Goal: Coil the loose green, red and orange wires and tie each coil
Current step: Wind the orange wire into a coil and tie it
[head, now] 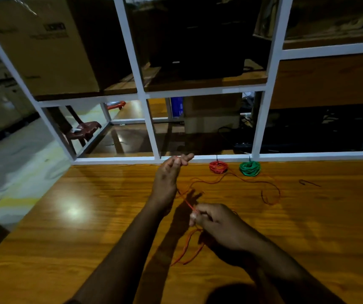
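1. The right hand (214,220) has its grip closed in a pinch on the orange wire (270,194), fingers curled round it just above the bench (88,216)
2. The left hand (168,179) is raised further out, fingers loosely bent near the wire's taut stretch; whether its grip has hold of the wire I cannot tell
3. From the right hand two short loops hang toward the person, and a long loose run trails right across the bench before curving back toward the far edge
4. By the white frame (220,158) sit the red coil (218,167) and green coil (250,168), side by side, each seemingly bound with a dark tie
5. Judged from this, two of three wires look done; the orange one is barely begun, with nearly all its length to wind and its tie to add
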A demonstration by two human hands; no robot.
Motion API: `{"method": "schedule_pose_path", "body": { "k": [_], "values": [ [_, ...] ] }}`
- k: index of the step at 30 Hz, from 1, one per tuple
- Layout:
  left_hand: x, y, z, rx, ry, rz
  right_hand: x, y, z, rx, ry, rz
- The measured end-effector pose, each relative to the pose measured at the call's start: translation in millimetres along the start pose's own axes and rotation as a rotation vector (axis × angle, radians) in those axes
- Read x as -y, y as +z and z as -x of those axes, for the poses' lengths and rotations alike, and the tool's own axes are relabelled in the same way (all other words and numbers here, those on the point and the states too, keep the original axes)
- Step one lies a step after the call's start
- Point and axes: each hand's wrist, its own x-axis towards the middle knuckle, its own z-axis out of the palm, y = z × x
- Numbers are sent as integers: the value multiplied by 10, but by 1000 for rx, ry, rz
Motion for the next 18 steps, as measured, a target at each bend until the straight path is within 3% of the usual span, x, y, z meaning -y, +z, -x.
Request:
{"method": "schedule_pose_path", "body": {
  "k": [3, 5, 7, 11, 16, 18],
  "values": [
    [38, 33, -23, 1, 101, -279, -7, -251, 74, -47, -89, -40],
    [3, 118, 43, 118, 125, -468, -30, -436, 55, -207, -115, -157],
    [-80, 272, 155, 220, 67, -447, -65, -626, 8, -402, -172, -182],
    [-131, 523, 265, 226, -102, -120, -146, -938, -92, -626, -195, -228],
    [-225, 761, 382, 333, -284, 601, -377, -984, -255, -584, -152, -243],
    [-302, 767, 354, 242, -233, 718, -499, -849, -261, -504, -122, -201]
  ]
}}
